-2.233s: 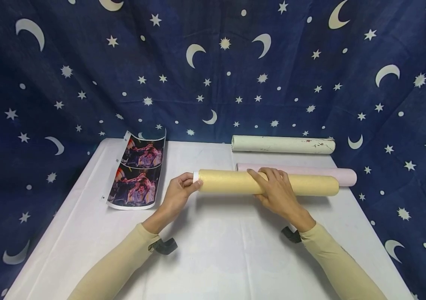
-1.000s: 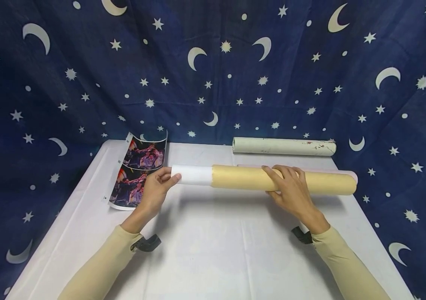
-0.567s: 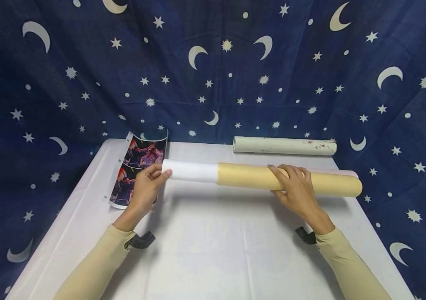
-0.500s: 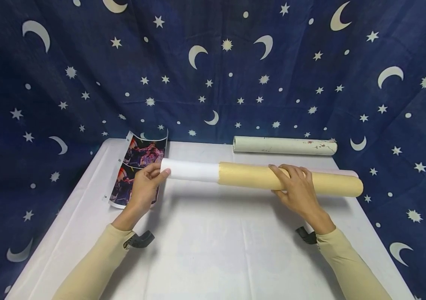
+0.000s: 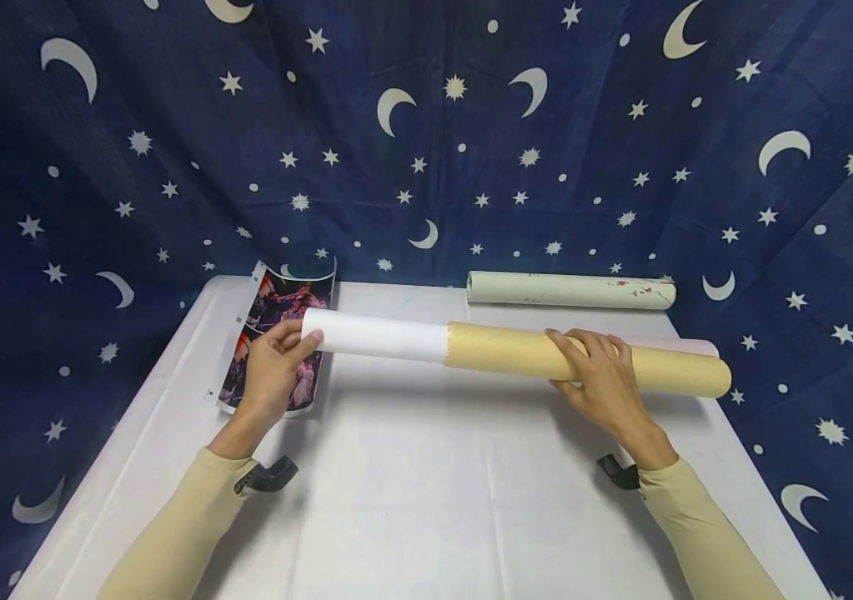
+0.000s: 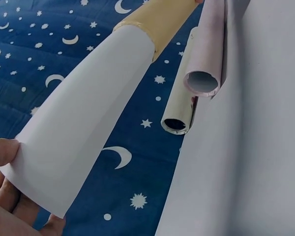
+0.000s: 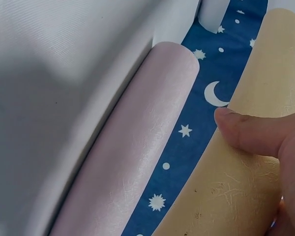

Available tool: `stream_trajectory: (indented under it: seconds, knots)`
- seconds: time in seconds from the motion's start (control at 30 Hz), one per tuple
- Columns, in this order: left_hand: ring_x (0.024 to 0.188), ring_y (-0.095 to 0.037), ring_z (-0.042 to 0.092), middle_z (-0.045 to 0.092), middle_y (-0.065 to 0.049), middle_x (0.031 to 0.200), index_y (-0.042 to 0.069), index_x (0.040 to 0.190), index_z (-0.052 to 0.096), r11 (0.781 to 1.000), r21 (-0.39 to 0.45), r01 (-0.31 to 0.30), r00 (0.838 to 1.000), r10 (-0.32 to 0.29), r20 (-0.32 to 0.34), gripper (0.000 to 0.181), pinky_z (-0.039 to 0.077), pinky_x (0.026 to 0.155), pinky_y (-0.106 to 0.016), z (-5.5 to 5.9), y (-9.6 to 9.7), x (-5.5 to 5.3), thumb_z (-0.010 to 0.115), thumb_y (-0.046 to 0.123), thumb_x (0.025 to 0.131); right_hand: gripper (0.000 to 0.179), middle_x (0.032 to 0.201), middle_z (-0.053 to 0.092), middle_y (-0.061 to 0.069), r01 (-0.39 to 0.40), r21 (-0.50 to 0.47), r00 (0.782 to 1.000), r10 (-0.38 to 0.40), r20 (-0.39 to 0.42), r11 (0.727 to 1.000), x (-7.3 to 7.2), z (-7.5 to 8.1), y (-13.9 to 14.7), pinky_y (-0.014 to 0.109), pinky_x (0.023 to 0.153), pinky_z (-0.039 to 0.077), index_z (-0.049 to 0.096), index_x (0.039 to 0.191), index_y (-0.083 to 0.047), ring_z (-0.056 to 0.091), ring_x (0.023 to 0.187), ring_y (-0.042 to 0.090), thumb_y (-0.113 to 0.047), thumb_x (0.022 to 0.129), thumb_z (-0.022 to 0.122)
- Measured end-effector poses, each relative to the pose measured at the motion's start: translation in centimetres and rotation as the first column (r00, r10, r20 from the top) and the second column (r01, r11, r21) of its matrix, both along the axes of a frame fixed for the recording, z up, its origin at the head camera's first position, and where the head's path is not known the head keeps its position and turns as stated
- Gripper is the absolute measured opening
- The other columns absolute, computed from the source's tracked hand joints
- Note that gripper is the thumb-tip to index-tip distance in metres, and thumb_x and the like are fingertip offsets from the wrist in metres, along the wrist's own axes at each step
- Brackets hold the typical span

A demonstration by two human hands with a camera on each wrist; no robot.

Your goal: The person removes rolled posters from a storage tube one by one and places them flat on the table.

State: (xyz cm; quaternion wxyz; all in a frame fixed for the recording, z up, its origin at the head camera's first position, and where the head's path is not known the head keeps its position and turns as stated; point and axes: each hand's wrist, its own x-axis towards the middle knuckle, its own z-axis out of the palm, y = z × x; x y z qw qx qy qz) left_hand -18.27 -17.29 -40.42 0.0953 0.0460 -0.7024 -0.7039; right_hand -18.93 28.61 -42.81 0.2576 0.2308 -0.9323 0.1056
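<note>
My left hand (image 5: pixel 272 371) pinches the outer end of a rolled white paper sheet (image 5: pixel 381 335), thumb on the near side and fingers behind. The sheet sticks out from the left mouth of a yellow tube (image 5: pixel 501 348); its other end is hidden inside. My right hand (image 5: pixel 600 375) grips the tube right of its middle, with the thumb (image 7: pixel 250 132) along its side in the right wrist view. Both are held above the table, tilted slightly up to the left. A pink tube (image 7: pixel 128 132) lies behind the yellow one, mostly covered by it in the head view.
A pale tube with a flower print (image 5: pixel 569 290) lies along the back of the white table (image 5: pixel 411 483). At the back left lies a curled sheet with printed pictures (image 5: pixel 294 304), partly behind my left hand. A dark blue starry cloth (image 5: pixel 351 125) hangs behind.
My left hand has moved left, drawing a longer stretch of white paper out of the yellow tube. My right hand and the tube have shifted right.
</note>
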Motion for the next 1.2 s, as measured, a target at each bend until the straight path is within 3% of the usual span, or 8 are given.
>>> stream_trajectory:
  seconds: [0.2,0.47,0.6,0.7,0.9,1.2]
  knots:
    - [0.090,-0.002,0.066,0.072,0.015,0.087,0.005,0.106,0.065,0.998,0.054,-0.016,1.000,0.017,-0.025,0.016,0.052,0.079,-0.014,0.2,-0.6,0.0,0.069,0.008,0.091,0.085,0.122,0.059,0.012,0.005,-0.008,1.000,-0.005,0.006,1.000,0.1,-0.1,0.4,0.062,0.100,0.031,0.051,0.140,-0.025,0.054,0.113,0.038,-0.019,0.064,0.090]
    - [0.092,-0.002,0.066,0.072,0.017,0.092,0.004,0.113,0.063,0.999,0.021,-0.038,0.999,0.038,-0.005,0.024,0.052,0.080,-0.013,0.6,-1.5,0.2,0.069,0.013,0.092,0.085,0.123,0.058,0.012,0.021,-0.008,0.999,-0.021,0.024,1.000,0.2,-0.2,0.9,0.062,0.101,0.030,0.051,0.140,-0.025,0.053,0.114,0.037,-0.020,0.065,0.090]
    - [0.086,-0.002,0.062,0.071,0.017,0.092,0.010,0.112,0.064,0.999,-0.012,-0.050,0.998,0.050,0.027,0.022,0.047,0.068,-0.012,0.8,-1.8,0.3,0.069,0.017,0.092,0.085,0.123,0.058,0.011,0.031,-0.011,0.999,-0.031,0.031,0.999,0.2,-0.3,1.0,0.062,0.102,0.030,0.052,0.140,-0.025,0.053,0.115,0.036,-0.021,0.065,0.090]
    - [0.083,-0.002,0.062,0.071,0.017,0.090,0.012,0.109,0.064,0.998,0.010,-0.062,0.998,0.062,0.025,0.018,0.046,0.065,-0.014,1.0,-2.1,0.3,0.069,0.016,0.092,0.085,0.123,0.059,0.011,0.037,-0.016,0.999,-0.036,0.032,0.999,0.2,-0.3,1.1,0.062,0.102,0.030,0.052,0.140,-0.025,0.053,0.115,0.037,-0.020,0.064,0.091]
    - [0.093,-0.003,0.066,0.071,0.013,0.093,0.005,0.113,0.063,0.997,0.018,-0.081,0.997,0.081,-0.012,0.023,0.052,0.081,-0.012,1.1,-2.7,0.3,0.068,0.015,0.093,0.087,0.122,0.058,0.013,0.033,-0.029,0.999,-0.032,0.029,0.999,0.3,-0.5,1.4,0.063,0.101,0.029,0.051,0.141,-0.025,0.053,0.114,0.039,-0.018,0.064,0.090]
    - [0.093,-0.007,0.065,0.072,0.011,0.090,0.006,0.109,0.064,0.983,0.125,-0.132,0.990,0.136,-0.021,0.018,0.051,0.081,-0.015,1.4,-3.6,0.3,0.068,0.009,0.091,0.087,0.122,0.058,0.014,0.041,-0.033,0.999,-0.040,0.032,0.999,0.4,-0.7,1.9,0.063,0.101,0.030,0.050,0.141,-0.025,0.052,0.116,0.038,-0.017,0.064,0.090]
